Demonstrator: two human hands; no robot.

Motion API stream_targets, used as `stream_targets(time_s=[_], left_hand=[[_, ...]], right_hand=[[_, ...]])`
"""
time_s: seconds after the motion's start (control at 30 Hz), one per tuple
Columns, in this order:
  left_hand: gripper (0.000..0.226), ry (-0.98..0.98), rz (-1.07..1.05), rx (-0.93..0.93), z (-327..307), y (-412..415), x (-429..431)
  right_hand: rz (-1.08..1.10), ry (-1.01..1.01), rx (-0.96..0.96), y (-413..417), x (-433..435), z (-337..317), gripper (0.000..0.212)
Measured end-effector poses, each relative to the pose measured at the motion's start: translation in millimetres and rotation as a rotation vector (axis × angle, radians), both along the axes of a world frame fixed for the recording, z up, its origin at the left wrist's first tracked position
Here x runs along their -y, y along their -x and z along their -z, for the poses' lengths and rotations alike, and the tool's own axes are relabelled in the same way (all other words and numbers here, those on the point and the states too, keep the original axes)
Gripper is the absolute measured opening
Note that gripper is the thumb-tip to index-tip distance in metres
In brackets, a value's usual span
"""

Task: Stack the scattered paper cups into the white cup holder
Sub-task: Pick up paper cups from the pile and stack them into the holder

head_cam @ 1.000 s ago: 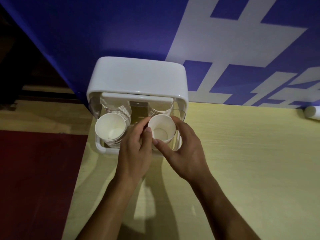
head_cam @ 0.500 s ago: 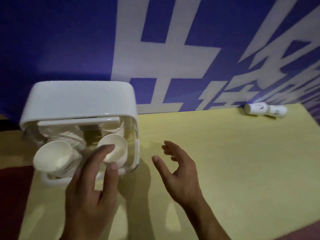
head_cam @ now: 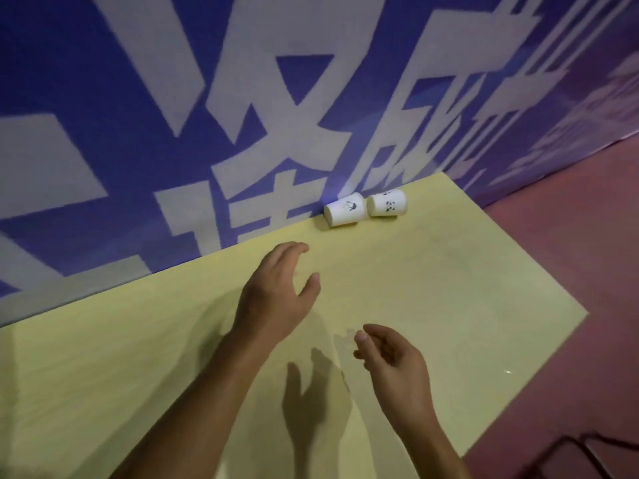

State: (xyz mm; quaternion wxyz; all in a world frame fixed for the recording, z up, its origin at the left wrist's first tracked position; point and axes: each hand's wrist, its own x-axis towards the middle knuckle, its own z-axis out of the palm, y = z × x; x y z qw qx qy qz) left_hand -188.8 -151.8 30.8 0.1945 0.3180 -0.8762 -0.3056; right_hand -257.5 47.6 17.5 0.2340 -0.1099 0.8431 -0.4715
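Over the table (head_cam: 449, 288), left hand (head_cam: 276, 292) extends forward, fingers spread; right hand (head_cam: 390, 357) hangs loosely curled, apparently empty.

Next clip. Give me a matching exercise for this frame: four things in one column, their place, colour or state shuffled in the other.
Things:
1. left hand
2. right hand
3. paper cups
4. floor

States:
A. red
B. on their sides beside the blue wall
C. reaching forward over the table, empty
D. nearer the camera, fingers loosely curled, empty

Pairs: 1-C, 2-D, 3-B, 4-A
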Motion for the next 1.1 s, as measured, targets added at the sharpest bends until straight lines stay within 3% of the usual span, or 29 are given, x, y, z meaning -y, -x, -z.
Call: stream_targets(time_s=[0.1,0.2,0.33,0.5,0.6,0.7,0.8,0.9,1.0,1.1], left_hand=[[0.069,0.02,-0.013,0.155,21.1,108.2,7.7],[0.076,0.171,0.018,0.223,47.2,185.3,23.6],[0.085,0.321,0.025,0.356,81.4,244.0,39.2],[0.065,0.397,-0.016,0.366,95.5,268.4,44.8],[0.06,0.311,-0.056,0.304,91.6,260.0,43.7],[0.072,0.061,-0.184,0.116,78.1,230.8,32.1],[0.08,-0.222,-0.286,-0.12,62.1,187.6,21.7],[0.081,-0.384,-0.327,-0.236,52.6,144.8,19.7],[0.079,-0.475,-0.342,-0.325,51.7,119.6,23.5],[0.073,-0.474,-0.349,-0.363,50.2,106.6,28.2]], right_hand=[[0.017,-0.025,0.031,62.7,-20.1,10.8,0.01],[0.017,-0.052,0.06,114.1,-26.7,18.5,0.014],[-0.007,-0.076,0.056,171.8,-23.4,28.6,0.022],[-0.057,-0.102,0.033,218.8,-3.3,34.2,0.037],[0.001,-0.097,0.063,247.6,23.4,48.8,0.06],[0.146,-0.002,0.218,275.7,64.3,54.2,0.078],[0.267,0.101,0.444,301.7,112.4,46.5,0.072],[0.331,0.105,0.571,321.3,152.0,44.5,0.078],[0.353,0.106,0.597,338.0,177.9,49.9,0.077],[0.358,0.036,0.514,342.1,187.7,49.9,0.055]])
